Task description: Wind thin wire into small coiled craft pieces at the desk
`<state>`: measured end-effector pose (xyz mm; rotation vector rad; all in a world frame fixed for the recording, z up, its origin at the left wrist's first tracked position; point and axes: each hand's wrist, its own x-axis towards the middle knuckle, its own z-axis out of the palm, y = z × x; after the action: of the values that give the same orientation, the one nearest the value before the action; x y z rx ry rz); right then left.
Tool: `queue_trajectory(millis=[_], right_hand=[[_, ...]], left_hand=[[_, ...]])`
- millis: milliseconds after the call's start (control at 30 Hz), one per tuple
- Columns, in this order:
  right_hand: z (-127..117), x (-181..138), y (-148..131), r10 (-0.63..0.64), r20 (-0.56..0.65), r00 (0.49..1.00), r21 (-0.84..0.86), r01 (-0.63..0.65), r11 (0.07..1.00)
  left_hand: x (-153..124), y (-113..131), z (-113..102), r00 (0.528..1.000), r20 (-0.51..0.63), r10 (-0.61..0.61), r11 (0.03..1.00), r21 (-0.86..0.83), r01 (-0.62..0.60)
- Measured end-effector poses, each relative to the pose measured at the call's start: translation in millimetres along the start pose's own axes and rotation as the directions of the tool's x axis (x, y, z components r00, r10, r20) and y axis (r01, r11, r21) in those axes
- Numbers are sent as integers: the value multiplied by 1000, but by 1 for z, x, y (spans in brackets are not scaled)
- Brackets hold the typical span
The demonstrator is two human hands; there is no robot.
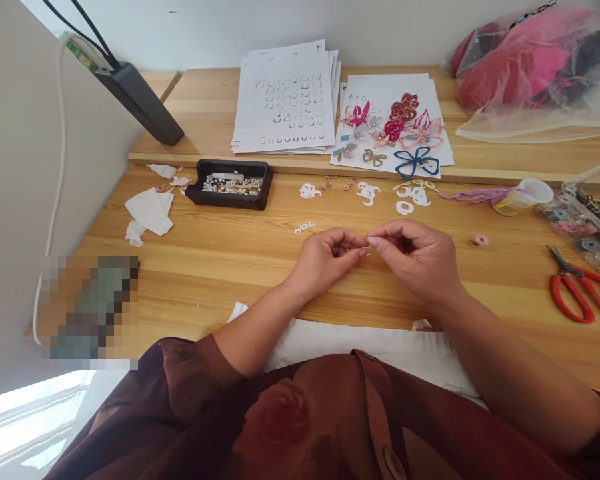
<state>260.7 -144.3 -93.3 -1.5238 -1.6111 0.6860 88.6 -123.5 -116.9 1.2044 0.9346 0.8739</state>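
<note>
My left hand (334, 257) and my right hand (420, 257) meet fingertip to fingertip over the middle of the wooden table. Both are closed in a pinch. A tiny thin yellowish thing shows between the fingertips, too small to name, with a speck of white beside the left thumb. Just beyond my left hand lie small white paper crescents (305, 227). Farther back are larger groups of white cut-out crescents (368, 193) and a white ring (405, 208). Small copper-coloured wrapped pieces (349, 185) rest between these groups.
A black tray (195, 195) of beads stands back left, near torn white paper (151, 212). Printed sheets (245, 127) and flower ornaments (417, 162) lie on the rear ledge. At right are red-handled pliers (570, 300), a thread spool (480, 241) and a cup (535, 192).
</note>
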Motion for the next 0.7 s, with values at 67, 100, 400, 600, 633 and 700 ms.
queue_trajectory(millis=[67, 100, 400, 600, 633, 700], right_hand=[[0, 1, -1, 58, 10, 998, 57, -58, 997], [0, 2, -1, 76, 15, 997, 74, -77, 994], [-2, 7, 4, 202, 107, 973, 198, -220, 955], [-1, 10, 8, 369, 242, 897, 410, -440, 799], [0, 10, 8, 379, 255, 890, 436, -456, 776], [0, 10, 8, 375, 269, 887, 452, -460, 764]], left_hand=[[0, 1, 0, 1000, 6, -18, 999, -48, 18], [0, 2, 1, 1000, 6, -23, 998, -62, 23], [1, 3, 0, 1000, 4, -25, 995, -92, 25], [0, 5, -2, 999, 13, -48, 989, -140, 49], [0, 5, -2, 998, 7, -56, 986, -158, 56], [1, 5, -2, 997, -9, -76, 977, -199, 73]])
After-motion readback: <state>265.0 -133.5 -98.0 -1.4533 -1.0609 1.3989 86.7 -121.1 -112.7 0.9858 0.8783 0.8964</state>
